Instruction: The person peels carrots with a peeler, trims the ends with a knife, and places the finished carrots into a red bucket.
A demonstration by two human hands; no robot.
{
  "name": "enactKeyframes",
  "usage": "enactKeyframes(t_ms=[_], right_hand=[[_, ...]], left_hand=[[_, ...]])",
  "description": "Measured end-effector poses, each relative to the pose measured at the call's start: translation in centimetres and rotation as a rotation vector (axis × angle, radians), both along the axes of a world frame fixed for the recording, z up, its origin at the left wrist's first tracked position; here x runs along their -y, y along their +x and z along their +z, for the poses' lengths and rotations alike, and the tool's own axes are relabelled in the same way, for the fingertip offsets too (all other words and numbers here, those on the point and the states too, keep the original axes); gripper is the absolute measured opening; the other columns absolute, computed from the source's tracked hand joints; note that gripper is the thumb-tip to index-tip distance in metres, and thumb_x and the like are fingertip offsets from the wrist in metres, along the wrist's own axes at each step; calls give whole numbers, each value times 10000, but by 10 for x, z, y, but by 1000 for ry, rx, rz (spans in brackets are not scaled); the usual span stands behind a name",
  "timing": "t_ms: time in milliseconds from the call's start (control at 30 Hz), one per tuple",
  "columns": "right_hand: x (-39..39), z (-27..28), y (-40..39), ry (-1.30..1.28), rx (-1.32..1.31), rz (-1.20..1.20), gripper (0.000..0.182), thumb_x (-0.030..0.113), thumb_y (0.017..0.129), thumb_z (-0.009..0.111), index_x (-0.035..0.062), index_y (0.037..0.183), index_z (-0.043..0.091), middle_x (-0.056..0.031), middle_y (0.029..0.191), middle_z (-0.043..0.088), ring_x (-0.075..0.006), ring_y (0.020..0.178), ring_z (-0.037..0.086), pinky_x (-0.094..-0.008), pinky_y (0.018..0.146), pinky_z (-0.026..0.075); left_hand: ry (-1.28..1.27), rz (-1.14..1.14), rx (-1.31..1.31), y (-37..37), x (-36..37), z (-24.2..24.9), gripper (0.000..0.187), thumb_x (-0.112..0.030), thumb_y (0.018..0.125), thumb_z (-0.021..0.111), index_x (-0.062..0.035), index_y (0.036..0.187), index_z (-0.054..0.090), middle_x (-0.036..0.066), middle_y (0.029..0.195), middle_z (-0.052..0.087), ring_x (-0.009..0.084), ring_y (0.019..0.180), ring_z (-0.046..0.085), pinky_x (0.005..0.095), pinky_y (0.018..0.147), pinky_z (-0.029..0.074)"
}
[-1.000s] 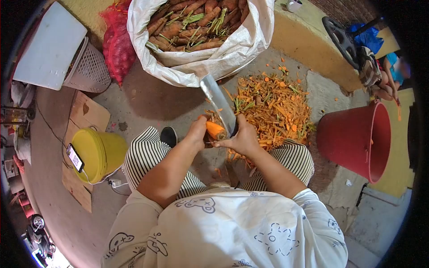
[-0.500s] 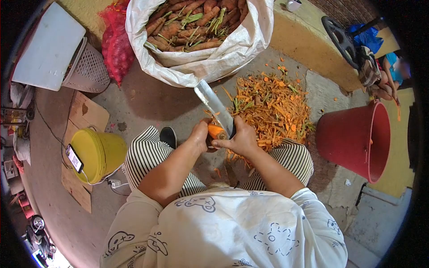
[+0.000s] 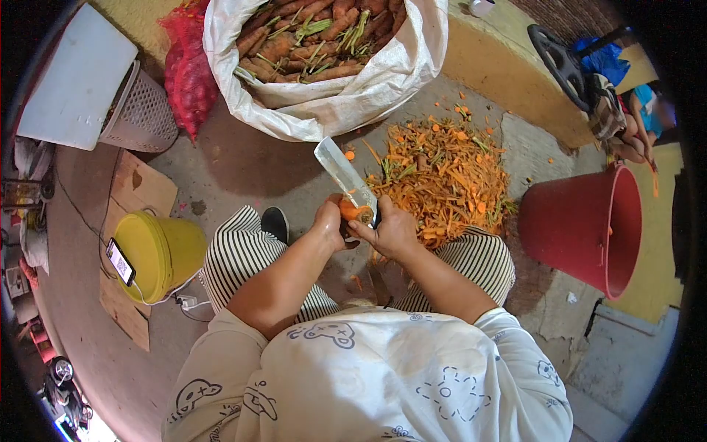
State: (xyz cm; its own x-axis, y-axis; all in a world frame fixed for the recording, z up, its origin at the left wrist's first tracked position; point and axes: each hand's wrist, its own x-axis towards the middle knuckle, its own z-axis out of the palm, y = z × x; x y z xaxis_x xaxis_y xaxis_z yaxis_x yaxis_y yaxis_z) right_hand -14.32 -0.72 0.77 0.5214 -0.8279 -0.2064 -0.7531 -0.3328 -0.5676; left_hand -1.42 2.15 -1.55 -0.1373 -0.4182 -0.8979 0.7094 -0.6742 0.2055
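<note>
My left hand [image 3: 331,224] is wrapped round an orange carrot [image 3: 352,210], whose thick end points toward my right hand. In my right hand [image 3: 395,228] is the dark handle of a wide-bladed knife [image 3: 345,172]. The blade slants up and to the left, its near part lying against the carrot. Beyond my right hand a heap of orange peelings and carrot slices [image 3: 445,173] covers the floor. A white sack [image 3: 317,110] full of unpeeled carrots [image 3: 317,37] stands in front of me.
A red bucket [image 3: 567,225] leans at the right. On the left are a yellow bucket [image 3: 177,243] with a phone [image 3: 121,262] on it, cardboard [image 3: 121,295], a basket [image 3: 143,114] and a red net bag [image 3: 188,81]. Another person [image 3: 639,121] sits at the far right.
The knife blade has shifted slightly left and its flat face shows more. A round orange slice now lies beside the blade's tip, near the sack.
</note>
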Motion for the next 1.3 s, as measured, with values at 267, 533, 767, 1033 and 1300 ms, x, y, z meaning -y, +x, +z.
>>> enactKeyframes(t_ms=[267, 533, 767, 1033, 1300], right_hand=[[-7, -25, 3, 54, 100, -155, 545, 500, 703, 528, -39, 772, 485, -234, 644, 547, -368, 602, 548, -419, 541, 421], [-2, -46, 3, 406, 257, -352, 560, 494, 758, 461, -60, 777, 543, -188, 612, 545, -278, 585, 548, -350, 539, 413], [4, -51, -7, 865, 479, -513, 512, 505, 749, 486, -1, 819, 518, -61, 574, 498, -106, 385, 392, -233, 354, 338], [3, -40, -18, 522, 687, -175, 558, 180, 621, 676, -21, 1070, 412, -74, 752, 553, -119, 603, 505, -226, 498, 386], [65, 124, -147, 399, 1068, -925, 143, 168, 715, 514, 49, 792, 499, -44, 619, 481, -99, 464, 420, -199, 397, 331]], left_hand=[[36, 140, 119, -4, -5, -18, 390, -430, 819, 286, -126, 982, 469, 69, 897, 499, 196, 785, 463, 432, 717, 335], [-122, 130, 179, 1, -9, -36, 392, -419, 836, 299, -84, 964, 458, 84, 899, 504, 190, 801, 475, 397, 674, 338], [-245, -48, 522, 1, -7, -4, 358, -373, 820, 423, -42, 943, 481, 88, 824, 549, 168, 709, 527, 296, 589, 403], [-650, -287, 721, 2, -3, -15, 381, -345, 812, 479, 22, 906, 510, 71, 760, 552, 126, 647, 518, 250, 577, 424], [-704, -583, 821, 4, -4, 19, 387, -347, 781, 526, 22, 673, 569, 46, 601, 532, 81, 538, 463, 227, 483, 370]])
